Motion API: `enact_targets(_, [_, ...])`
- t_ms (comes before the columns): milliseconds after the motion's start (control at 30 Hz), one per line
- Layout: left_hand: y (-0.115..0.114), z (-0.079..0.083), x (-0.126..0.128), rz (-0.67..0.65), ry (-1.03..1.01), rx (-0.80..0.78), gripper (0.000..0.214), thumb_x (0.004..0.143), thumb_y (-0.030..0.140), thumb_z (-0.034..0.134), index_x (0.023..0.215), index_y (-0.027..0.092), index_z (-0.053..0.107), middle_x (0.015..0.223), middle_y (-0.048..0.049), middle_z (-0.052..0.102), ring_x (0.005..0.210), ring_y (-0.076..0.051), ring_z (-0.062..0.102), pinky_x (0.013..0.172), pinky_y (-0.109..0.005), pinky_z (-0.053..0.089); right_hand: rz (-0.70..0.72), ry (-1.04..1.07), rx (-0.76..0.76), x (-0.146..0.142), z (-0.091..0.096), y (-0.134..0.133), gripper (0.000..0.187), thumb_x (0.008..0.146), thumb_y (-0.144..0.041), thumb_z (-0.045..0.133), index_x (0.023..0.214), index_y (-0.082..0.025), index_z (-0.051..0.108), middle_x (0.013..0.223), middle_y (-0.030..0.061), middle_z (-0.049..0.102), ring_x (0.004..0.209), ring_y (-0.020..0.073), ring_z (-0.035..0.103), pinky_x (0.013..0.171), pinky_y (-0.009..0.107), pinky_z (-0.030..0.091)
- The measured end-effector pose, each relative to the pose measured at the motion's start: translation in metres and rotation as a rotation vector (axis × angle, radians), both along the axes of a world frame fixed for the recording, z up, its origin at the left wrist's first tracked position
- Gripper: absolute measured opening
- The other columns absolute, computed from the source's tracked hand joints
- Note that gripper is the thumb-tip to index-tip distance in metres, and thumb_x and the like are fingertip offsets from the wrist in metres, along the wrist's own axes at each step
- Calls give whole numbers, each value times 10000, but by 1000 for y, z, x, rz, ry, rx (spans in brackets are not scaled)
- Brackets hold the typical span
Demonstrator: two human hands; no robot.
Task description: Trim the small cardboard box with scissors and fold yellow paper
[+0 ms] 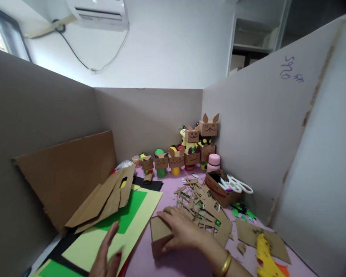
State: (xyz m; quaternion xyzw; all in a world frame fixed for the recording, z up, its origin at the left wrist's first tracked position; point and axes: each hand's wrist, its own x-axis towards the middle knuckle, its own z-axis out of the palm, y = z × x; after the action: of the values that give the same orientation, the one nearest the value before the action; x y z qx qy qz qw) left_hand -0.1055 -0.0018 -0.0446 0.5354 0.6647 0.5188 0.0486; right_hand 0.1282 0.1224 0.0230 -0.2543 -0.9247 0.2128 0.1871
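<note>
A small brown cardboard box (159, 235) sits on the pink tabletop (144, 265) near the front. My right hand (180, 229) grips it from the right, with the thumb low on the near face and the fingers over the top. To the left, my left hand (106, 256) hovers over the coloured paper with its fingers apart and nothing in them. Under it lie a pale yellow sheet (89, 246) and a green sheet (132, 209).
Cardboard scraps (202, 207) are heaped beyond my right hand. A yellow glue gun (265, 254) lies at the right. White scissors (238, 184) stick out of a small carton (219, 192). Cardboard animal figures (175, 159) line the back. Cardboard pieces (103, 200) lean at the left.
</note>
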Motion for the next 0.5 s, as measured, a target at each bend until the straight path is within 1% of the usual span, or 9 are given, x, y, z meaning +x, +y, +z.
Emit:
enact_targets(67, [14,13,35,-43,-206,-41,599,895,546,303,1415,249,295,1496,-57,344,1382,-246,273,1129,-494,209,25,12,-58,4,-3,-1,921,560,-493,792,1366,-273,405,1319,100,454,1199,312,419,987,416,350])
enact_targets(133, [28,21,62,-60,-399,-93,681,884,592,284,1430,186,264,1509,-88,310,1391,-236,251,1145,-455,171,21,91,-137,8,-8,0,995,566,-549,774,1413,-263,340,1426,119,365,1311,322,316,1065,449,265])
enact_targets(167, [35,23,71,-54,-509,-94,712,881,607,270,1435,161,248,1521,-101,279,1396,-230,236,1150,-441,152,-1,164,-185,10,-11,0,974,609,-590,730,1426,-254,319,1460,122,331,1349,314,267,1094,460,215])
enact_targets(233, [45,22,85,-78,-738,-37,736,890,609,233,1452,136,196,1552,-100,187,1414,-208,175,1157,-411,120,-86,371,-314,14,-21,1,828,751,-651,563,1428,-239,323,1480,111,326,1383,269,228,1122,462,156])
enact_targets(267, [49,21,90,-75,-772,-29,749,894,613,178,1461,125,158,1559,-101,152,1417,-202,161,1153,-407,145,-141,486,-397,15,-27,2,753,812,-660,462,1422,-237,336,1476,102,343,1385,245,238,1126,458,153])
enact_targets(300, [52,19,94,-61,-790,-21,755,895,614,156,1466,120,137,1564,-97,129,1421,-191,138,1155,-395,127,-201,594,-489,15,-33,3,708,851,-661,377,1419,-240,341,1476,93,351,1384,226,249,1127,460,159])
enact_targets(367, [55,15,101,-51,-812,-3,754,895,615,140,1467,123,141,1567,-81,119,1423,-166,118,1158,-356,106,-296,754,-671,12,-48,2,700,867,-669,310,1428,-252,316,1494,79,326,1384,213,260,1120,470,192])
enact_targets(433, [56,12,107,-60,-824,10,743,896,616,144,1464,139,178,1561,-74,153,1414,-159,158,1154,-330,132,-326,829,-803,5,-60,-1,732,858,-687,300,1446,-251,271,1512,74,287,1387,212,254,1117,472,208])
enact_targets(500, [56,10,113,-79,-822,16,726,893,621,175,1446,157,254,1539,-83,234,1399,-172,221,1150,-335,162,-314,825,-855,-2,-68,-8,769,845,-709,287,1453,-239,253,1518,67,270,1396,204,227,1128,457,188])
